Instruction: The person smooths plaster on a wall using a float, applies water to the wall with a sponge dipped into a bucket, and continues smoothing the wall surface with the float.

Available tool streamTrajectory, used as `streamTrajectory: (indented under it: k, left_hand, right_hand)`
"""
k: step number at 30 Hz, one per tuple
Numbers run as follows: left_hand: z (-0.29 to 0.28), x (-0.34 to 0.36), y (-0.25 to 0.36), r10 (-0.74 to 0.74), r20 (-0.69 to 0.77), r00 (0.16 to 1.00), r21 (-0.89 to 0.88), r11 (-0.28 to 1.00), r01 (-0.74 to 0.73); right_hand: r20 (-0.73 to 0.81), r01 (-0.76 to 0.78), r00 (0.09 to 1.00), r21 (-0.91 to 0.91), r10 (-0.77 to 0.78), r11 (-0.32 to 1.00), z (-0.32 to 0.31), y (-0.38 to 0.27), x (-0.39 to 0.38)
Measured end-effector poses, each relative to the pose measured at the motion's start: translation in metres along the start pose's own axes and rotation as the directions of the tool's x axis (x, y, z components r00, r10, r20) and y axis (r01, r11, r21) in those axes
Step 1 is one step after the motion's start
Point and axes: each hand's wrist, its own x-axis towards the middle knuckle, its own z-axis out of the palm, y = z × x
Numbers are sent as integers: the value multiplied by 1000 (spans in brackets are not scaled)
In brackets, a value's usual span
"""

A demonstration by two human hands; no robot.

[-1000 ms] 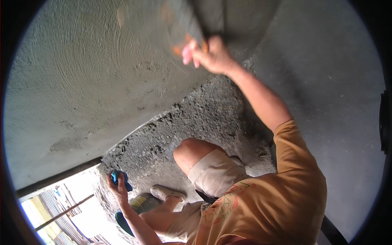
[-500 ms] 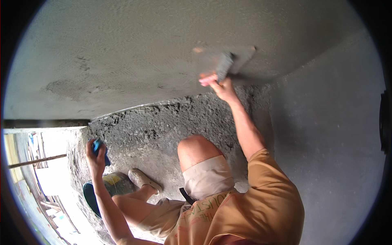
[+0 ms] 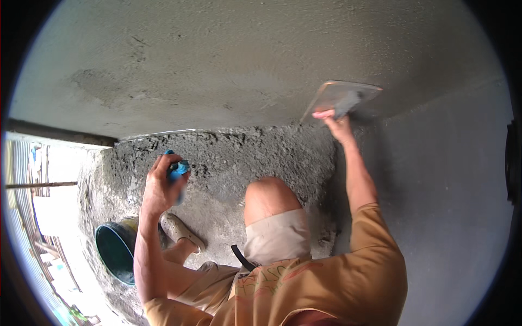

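My right hand (image 3: pixel 341 130) is closed round the handle of a plastering trowel (image 3: pixel 331 98). The trowel's flat, roughly rectangular blade lies against the damp grey plastered wall (image 3: pixel 217 70), close to the wall's lower edge and the right corner. Something pink shows beside my fingers at the handle. On the left, my raised left hand (image 3: pixel 156 187) grips a crumpled blue thing (image 3: pixel 177 170), perhaps a cloth or sponge; motion blurs its lower part. That hand is clear of the wall, above the rough ground.
Rough, crumbly mortar (image 3: pixel 228 152) runs along the wall's foot. A dark green bucket (image 3: pixel 116 252) stands at the lower left, near my shoe (image 3: pixel 182 232). A smooth grey side wall (image 3: pixel 435 190) rises on the right. Corrugated sheeting (image 3: pixel 19 217) shows beyond the opening at left.
My right hand and the trowel have moved right along the wall, toward the corner. My left hand has come right and higher, still holding the blue thing. The view has shifted slightly.
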Motion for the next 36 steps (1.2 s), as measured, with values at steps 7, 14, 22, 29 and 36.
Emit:
streamTrajectory:
  k: [7, 14, 22, 29, 36]
  left_hand:
    - [-15, -17, -107, -199, 302, 932, 533, 846, 8]
    - [-24, -26, -107, -226, 73, 971, 311, 931, 193]
    - [-24, -48, -123, -282, 2, 959, 282, 920, 270]
    - [-24, -35, -123, -346, -15, 938, 294, 895, 335]
    - [9, -9, -102, -249, 13, 968, 274, 932, 236]
  right_hand:
    - [149, 133, 976, 180, -160, 975, 99, -192, 110]
    - [-85, -107, 986, 356, 146, 928, -45, -122, 46]
    - [169, -108, 980, -13, 109, 994, 145, -62, 51]
    - [22, 179, 982, 231, -189, 956, 156, -287, 154]
    - [155, -122, 971, -334, 182, 935, 228, -47, 58]
